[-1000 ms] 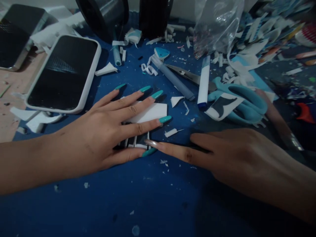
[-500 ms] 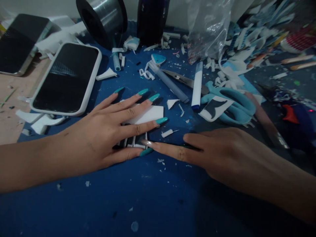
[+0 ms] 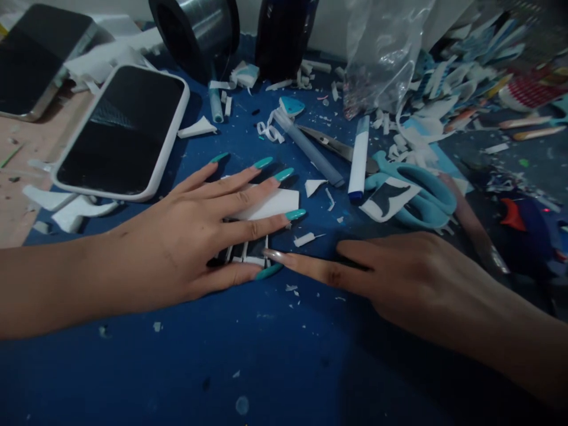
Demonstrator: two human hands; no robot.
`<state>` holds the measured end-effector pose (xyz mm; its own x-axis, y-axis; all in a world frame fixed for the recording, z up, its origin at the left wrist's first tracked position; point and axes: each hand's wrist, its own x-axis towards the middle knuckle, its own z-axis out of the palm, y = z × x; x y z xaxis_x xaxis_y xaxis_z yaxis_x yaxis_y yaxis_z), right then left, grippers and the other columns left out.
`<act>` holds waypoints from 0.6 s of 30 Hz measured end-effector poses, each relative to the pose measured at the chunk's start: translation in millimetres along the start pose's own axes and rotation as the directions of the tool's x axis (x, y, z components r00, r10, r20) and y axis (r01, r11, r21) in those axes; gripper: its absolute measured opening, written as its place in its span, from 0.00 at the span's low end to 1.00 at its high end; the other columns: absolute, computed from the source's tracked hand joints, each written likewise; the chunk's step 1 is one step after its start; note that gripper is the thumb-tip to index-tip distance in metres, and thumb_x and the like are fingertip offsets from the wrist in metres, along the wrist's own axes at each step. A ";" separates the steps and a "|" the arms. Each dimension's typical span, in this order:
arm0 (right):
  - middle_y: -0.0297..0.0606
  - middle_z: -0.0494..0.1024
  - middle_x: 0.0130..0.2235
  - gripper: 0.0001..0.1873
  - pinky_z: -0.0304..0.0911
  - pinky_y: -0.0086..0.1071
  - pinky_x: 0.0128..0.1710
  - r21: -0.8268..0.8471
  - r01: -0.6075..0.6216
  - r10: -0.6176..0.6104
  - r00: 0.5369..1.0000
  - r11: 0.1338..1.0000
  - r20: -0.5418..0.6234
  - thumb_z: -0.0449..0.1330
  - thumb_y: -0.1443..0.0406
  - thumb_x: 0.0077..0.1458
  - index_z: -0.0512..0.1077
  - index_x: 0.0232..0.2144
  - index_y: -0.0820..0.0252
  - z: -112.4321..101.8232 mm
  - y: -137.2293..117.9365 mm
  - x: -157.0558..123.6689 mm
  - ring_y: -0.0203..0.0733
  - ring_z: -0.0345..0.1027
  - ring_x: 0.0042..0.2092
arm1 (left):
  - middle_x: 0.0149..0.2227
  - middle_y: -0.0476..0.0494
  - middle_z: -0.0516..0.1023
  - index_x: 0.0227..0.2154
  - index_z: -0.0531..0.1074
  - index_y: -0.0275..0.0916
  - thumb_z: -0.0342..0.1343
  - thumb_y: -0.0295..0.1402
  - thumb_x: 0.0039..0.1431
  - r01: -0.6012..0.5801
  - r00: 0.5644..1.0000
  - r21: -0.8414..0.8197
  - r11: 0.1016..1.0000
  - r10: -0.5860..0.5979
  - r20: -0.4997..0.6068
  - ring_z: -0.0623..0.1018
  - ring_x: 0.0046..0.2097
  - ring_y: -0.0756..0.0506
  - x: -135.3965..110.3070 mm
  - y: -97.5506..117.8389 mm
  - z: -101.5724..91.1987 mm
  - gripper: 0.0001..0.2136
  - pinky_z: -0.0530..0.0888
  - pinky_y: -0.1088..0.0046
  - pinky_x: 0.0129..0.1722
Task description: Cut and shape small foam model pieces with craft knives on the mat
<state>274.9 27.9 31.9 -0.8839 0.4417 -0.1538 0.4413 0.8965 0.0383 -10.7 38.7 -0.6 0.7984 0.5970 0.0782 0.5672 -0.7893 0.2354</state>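
My left hand (image 3: 202,228) lies flat with fingers spread, pressing down a white sheet piece (image 3: 273,204) on the blue mat (image 3: 186,367). Between its thumb and index finger shows a black-and-white patterned part (image 3: 246,253) with thin white strips. My right hand (image 3: 399,269) comes in from the right, its index finger stretched out so the nail touches the right end of that patterned part. The other fingers are curled under; whatever they hold is hidden. A small white scrap (image 3: 305,239) lies just above the right fingertip.
Two phones (image 3: 122,130) lie at the left. Behind stand a wire spool (image 3: 199,35), a dark bottle (image 3: 284,38) and a plastic bag (image 3: 381,53). Blue-handled scissors (image 3: 432,204), a white marker (image 3: 359,160) and a grey-blue pen (image 3: 310,148) lie beyond the hands, among scattered white offcuts (image 3: 412,154).
The camera view has shifted slightly. Both hands keep nearly the same pose, with the right index fingertip still at the patterned part.
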 end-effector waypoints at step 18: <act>0.25 0.62 0.22 0.34 0.41 0.29 0.18 -0.059 0.021 -0.032 0.984 0.998 -0.176 0.39 0.79 0.60 0.53 0.65 0.52 4.2 -6.1 9.0 0.33 0.53 0.18 | 0.70 0.49 0.47 0.66 0.50 0.51 0.39 0.50 0.68 -0.018 1.000 -0.096 0.995 0.018 -0.009 0.49 0.70 0.34 0.7 -2.8 0.7 0.27 0.45 0.43 0.67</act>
<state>264.9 26.3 26.2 -0.9108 0.4123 0.0209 0.4123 0.9062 0.0933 -11.6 41.2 -1.9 0.8065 0.5842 0.0908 0.5302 -0.7826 0.3260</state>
